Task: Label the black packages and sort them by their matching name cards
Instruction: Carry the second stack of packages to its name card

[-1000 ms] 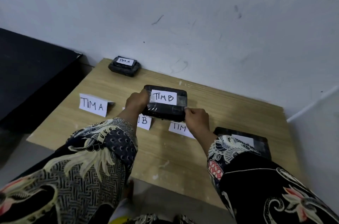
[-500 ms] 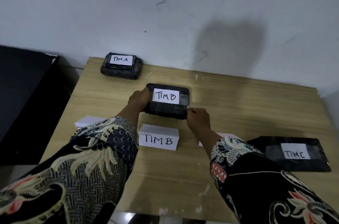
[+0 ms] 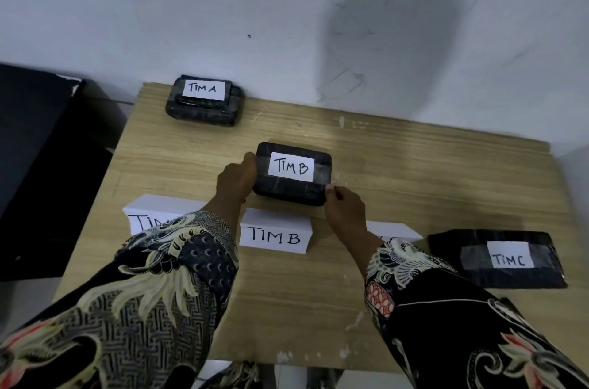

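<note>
Gripping opposite ends, left hand [image 3: 237,180] and right hand [image 3: 344,208] hold TIM B package [image 3: 291,173] between them.

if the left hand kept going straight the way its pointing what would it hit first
It already grips the TIM B package at its left end. The left hand points away and slightly right, so beyond the package it would likely meet bare table, then the wall; depth is unclear.

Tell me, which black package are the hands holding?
The middle one, the TIM B package. The left hand and right hand grip its sides. The TIM A package and TIM C package lie untouched.
</note>
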